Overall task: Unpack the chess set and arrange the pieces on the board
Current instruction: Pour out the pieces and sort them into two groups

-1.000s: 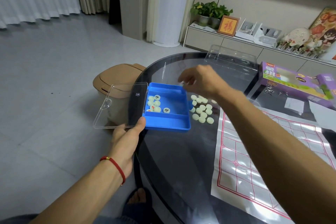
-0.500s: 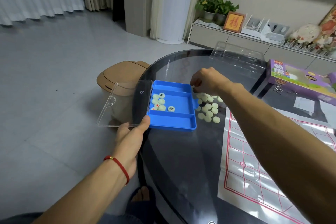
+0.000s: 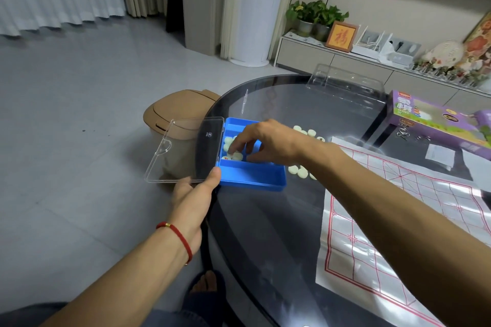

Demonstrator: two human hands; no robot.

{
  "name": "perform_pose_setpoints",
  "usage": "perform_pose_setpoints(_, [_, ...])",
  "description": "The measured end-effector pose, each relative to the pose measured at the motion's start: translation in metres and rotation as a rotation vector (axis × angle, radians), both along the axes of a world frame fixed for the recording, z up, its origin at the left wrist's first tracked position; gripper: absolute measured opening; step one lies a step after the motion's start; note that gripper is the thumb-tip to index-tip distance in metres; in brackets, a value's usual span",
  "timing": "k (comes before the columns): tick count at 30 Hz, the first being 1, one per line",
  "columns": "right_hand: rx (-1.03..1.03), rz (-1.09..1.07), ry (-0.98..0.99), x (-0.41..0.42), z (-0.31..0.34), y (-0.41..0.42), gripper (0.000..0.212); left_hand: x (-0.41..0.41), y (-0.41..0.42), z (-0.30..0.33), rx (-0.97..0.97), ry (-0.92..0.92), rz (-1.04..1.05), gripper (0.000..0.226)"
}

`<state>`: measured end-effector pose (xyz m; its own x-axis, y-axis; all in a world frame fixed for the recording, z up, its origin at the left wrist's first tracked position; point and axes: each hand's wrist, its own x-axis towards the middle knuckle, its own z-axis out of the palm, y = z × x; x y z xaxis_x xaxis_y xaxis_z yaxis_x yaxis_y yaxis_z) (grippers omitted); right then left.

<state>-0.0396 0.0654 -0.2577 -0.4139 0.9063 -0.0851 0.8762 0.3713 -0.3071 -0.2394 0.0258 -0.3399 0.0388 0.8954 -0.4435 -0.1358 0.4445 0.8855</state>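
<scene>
Chess pieces [image 3: 233, 154] sit in blue case [image 3: 252, 178] at table edge, our right hand [image 3: 268, 143] dips spread fingers onto them, left hand [image 3: 195, 195] pinches clear lid [image 3: 183, 150]

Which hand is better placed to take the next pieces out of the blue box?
The right hand: its fingers already reach the pieces inside the blue box. The left hand holds the box steady.

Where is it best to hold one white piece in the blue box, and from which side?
Probably from above, pinching its round rim with fingertips. The pieces lie flat and close together in the blue box, whose walls block the sides. The right hand already reaches in from above.
</scene>
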Motion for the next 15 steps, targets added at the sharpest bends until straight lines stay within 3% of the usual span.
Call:
perform_pose_setpoints(11, [0.130, -0.034, 0.020, 0.011, -0.012, -0.009, 0.023, 0.000, 0.000, 0.002, 0.008, 0.000, 0.007, 0.052])
perform_pose_setpoints(15, [0.152, -0.077, 0.029, 0.016, -0.011, -0.011, 0.019, 0.000, -0.002, 0.004, -0.001, -0.002, -0.008, 0.034])
